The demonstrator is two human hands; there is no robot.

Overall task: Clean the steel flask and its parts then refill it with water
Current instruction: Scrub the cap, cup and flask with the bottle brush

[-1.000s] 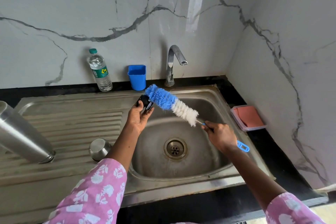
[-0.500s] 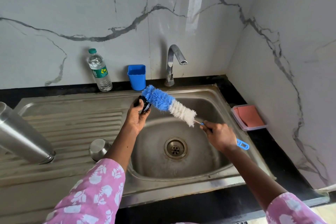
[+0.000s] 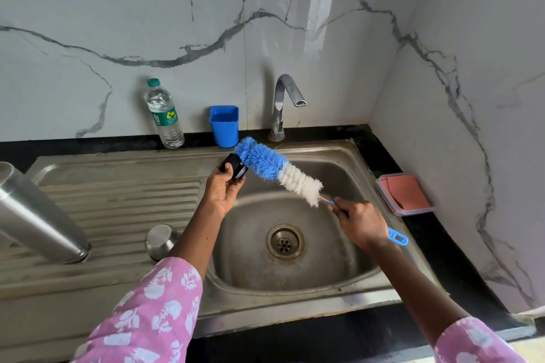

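Scrubbing the black lid [image 3: 233, 167] gripped in my left fingers [image 3: 225, 186], right fingers [image 3: 361, 219] wrapped round the brush [image 3: 277, 169] handle over the sink [image 3: 339, 299].

steel flask [image 3: 38, 215] cut off at left edge, black stopper [image 3: 233, 166] partly hidden by brush bristles [image 3: 265, 162]

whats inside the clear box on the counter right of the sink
The clear box holds a pink folded cloth or sponge that fills most of it. Anything lying beneath that pink piece is covered and cannot be seen.
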